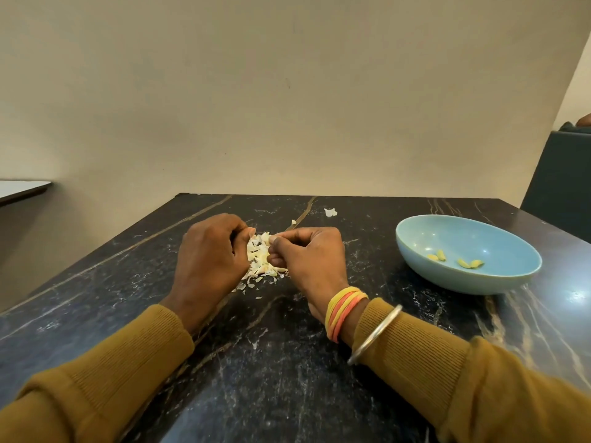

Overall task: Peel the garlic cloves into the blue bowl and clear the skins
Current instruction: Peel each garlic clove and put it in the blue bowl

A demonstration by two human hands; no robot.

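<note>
Head view. Left hand [211, 254] and right hand [307, 254] curl over the skin pile [260, 260] on the table [287, 362]. The right pinches a pale piece [263, 238]; left grip hidden, cannot tell. Blue bowl [447, 279], right, holds a few peeled cloves [457, 259]. Judged early-to-mid: peeling ongoing, skins uncleared, stray skin [330, 212] beyond.

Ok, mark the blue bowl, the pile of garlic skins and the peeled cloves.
blue bowl [463, 235], head view, bare inner wall.
pile of garlic skins [259, 254], head view, middle.
peeled cloves [476, 263], head view, one clove.
</note>
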